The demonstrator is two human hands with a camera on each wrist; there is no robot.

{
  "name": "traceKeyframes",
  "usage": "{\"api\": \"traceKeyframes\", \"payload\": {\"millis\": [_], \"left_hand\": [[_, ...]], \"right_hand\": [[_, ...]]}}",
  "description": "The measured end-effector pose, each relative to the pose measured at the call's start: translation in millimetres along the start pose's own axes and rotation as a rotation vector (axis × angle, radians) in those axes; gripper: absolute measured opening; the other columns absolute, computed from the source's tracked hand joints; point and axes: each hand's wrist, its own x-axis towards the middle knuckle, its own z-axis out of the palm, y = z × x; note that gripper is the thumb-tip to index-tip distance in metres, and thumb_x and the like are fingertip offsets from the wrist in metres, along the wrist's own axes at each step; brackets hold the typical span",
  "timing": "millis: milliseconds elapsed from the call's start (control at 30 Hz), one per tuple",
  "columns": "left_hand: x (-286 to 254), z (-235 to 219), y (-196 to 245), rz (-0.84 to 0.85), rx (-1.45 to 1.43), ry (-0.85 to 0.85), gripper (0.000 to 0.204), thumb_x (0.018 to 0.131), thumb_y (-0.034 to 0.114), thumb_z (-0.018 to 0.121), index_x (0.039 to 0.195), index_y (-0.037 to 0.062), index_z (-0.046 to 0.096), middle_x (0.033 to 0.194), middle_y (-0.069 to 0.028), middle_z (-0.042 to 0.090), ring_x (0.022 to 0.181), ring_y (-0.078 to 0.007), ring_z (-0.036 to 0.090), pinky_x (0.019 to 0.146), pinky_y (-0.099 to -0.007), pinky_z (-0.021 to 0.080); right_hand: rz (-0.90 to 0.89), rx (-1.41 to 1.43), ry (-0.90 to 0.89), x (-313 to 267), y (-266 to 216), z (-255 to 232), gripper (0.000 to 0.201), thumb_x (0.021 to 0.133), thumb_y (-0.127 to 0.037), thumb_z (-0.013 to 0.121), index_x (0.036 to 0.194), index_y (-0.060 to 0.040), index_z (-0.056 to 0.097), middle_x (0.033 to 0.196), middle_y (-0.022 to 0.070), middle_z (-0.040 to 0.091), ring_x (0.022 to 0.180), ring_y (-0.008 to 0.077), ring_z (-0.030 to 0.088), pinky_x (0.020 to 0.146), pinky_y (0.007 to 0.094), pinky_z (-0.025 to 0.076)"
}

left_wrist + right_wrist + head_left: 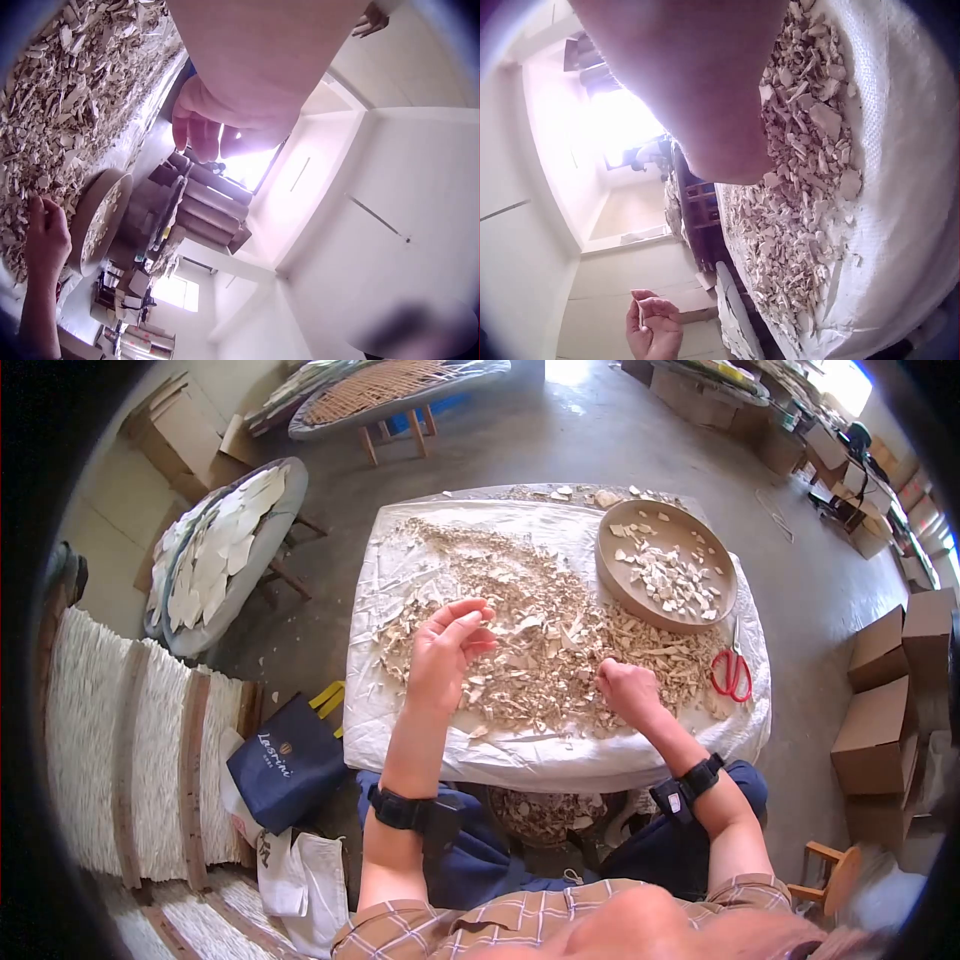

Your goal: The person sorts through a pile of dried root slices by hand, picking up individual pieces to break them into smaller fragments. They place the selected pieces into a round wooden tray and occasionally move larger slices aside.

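Dry off-white and tan flakes point(530, 630) lie heaped over a white woven cloth point(400, 745) on the table. My left hand point(447, 650) is raised over the heap's left part, fingers loosely bent and thumb near the index finger. In the right wrist view the same hand point(656, 330) shows its palm side. My right hand point(630, 688) is low at the heap's near right part with fingers curled. The left wrist view shows this hand point(49, 236) with thumb and index fingertips at the flakes; I cannot tell whether they pinch one.
A round shallow tray point(607, 575) with larger pale pieces stands at the far right of the table. Red-handled scissors point(732, 675) lie before it. Pale stacked sheets point(165, 760) and a dark blue bag point(285, 765) stand left; cardboard boxes point(870, 735) stand right.
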Motion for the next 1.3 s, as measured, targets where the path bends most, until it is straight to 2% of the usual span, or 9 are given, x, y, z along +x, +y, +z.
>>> {"api": "traceKeyframes", "payload": {"millis": [233, 333, 433, 533, 667, 867, 967, 1067, 1300], "left_hand": [[-1, -1, 3, 0.019, -0.024, 0.014, 0.016, 0.08, 0.003, 0.05, 0.095, -0.0004, 0.056, 0.084, -0.0089, 0.06, 0.066, -0.0122, 0.058, 0.062, -0.025, 0.051], [-1, -5, 4, 0.026, -0.05, -0.007, 0.016, 0.08, 0.003, 0.05, 0.095, -0.0007, 0.056, 0.084, -0.0087, 0.06, 0.066, -0.0124, 0.058, 0.063, -0.0253, 0.051], [-2, -9, 4, 0.022, -0.037, -0.017, 0.017, 0.08, 0.004, 0.05, 0.096, -0.0004, 0.056, 0.085, -0.0089, 0.06, 0.067, -0.0122, 0.058, 0.063, -0.0255, 0.05], [-2, -12, 4, 0.011, 0.016, -0.016, 0.019, 0.082, 0.007, 0.048, 0.099, 0.0014, 0.053, 0.089, -0.0075, 0.058, 0.071, -0.0122, 0.057, 0.068, -0.029, 0.049], [-1, -11, 6, 0.017, 0.025, -0.013, 0.02, 0.082, 0.007, 0.048, 0.1, 0.0015, 0.053, 0.09, -0.0077, 0.058, 0.072, -0.0123, 0.057, 0.069, -0.0294, 0.049], [1, -12, 7, 0.018, 0.01, 0.004, 0.019, 0.082, 0.007, 0.049, 0.1, 0.0017, 0.053, 0.09, -0.0081, 0.058, 0.071, -0.0128, 0.057, 0.069, -0.03, 0.049], [1, -14, 7, 0.027, 0.023, -0.008, 0.02, 0.082, 0.007, 0.049, 0.1, 0.0017, 0.053, 0.09, -0.0083, 0.058, 0.071, -0.0129, 0.057, 0.069, -0.0301, 0.049], [-1, -10, 9, 0.04, 0.0, 0.023, 0.02, 0.081, 0.005, 0.049, 0.099, -0.0019, 0.053, 0.087, -0.0096, 0.059, 0.068, -0.0122, 0.057, 0.065, -0.028, 0.05], [-3, -14, 11, 0.046, 0.001, 0.035, 0.019, 0.081, 0.005, 0.048, 0.098, -0.0014, 0.053, 0.087, -0.0091, 0.058, 0.068, -0.0123, 0.057, 0.065, -0.0278, 0.049]], "right_hand": [[0.143, 0.271, -0.007, 3, 12, 5, 0.016, 0.078, -0.02, 0.052, 0.073, -0.0065, 0.057, 0.065, 0.0108, 0.06, 0.056, 0.0234, 0.058, 0.053, 0.0358, 0.046], [0.426, 0.943, -0.19, 12, 22, 8, 0.014, 0.077, -0.016, 0.056, 0.076, -0.002, 0.059, 0.063, 0.0017, 0.055, 0.053, 0.0075, 0.048, 0.049, 0.0229, 0.04], [0.579, 1.175, -0.192, 13, 26, -1, 0.016, 0.078, -0.016, 0.055, 0.074, -0.0016, 0.058, 0.062, -0.0018, 0.053, 0.049, 0.0057, 0.043, 0.044, 0.0185, 0.034], [0.528, 1.103, -0.125, 14, 29, 1, 0.017, 0.079, -0.017, 0.055, 0.077, -0.0006, 0.058, 0.061, -0.0033, 0.051, 0.052, 0.0046, 0.043, 0.046, 0.0198, 0.035], [0.263, 0.68, 0.02, 9, 22, 9, 0.018, 0.077, -0.019, 0.056, 0.082, -0.0023, 0.06, 0.069, 0.0074, 0.061, 0.062, 0.0163, 0.057, 0.057, 0.0281, 0.044], [0.246, 0.28, -0.196, 4, 15, -3, 0.019, 0.073, -0.023, 0.057, 0.085, -0.0087, 0.063, 0.078, 0.0132, 0.061, 0.072, 0.0246, 0.06, 0.066, 0.0341, 0.046], [0.197, 0.462, -0.167, 6, 25, 2, 0.018, 0.076, -0.02, 0.055, 0.086, -0.0072, 0.062, 0.073, 0.0086, 0.062, 0.064, 0.0199, 0.058, 0.061, 0.0312, 0.045], [0.57, 1.096, -0.099, 15, 23, -15, 0.017, 0.082, -0.015, 0.052, 0.088, -0.0017, 0.06, 0.064, -0.0036, 0.052, 0.052, 0.0027, 0.042, 0.046, 0.0179, 0.035], [0.832, 1.433, 0.32, 15, 71, -31, 0.013, 0.082, -0.022, 0.054, 0.084, -0.0095, 0.053, 0.052, -0.0057, 0.039, 0.037, 0.0031, 0.031, 0.033, 0.0192, 0.023]]}}
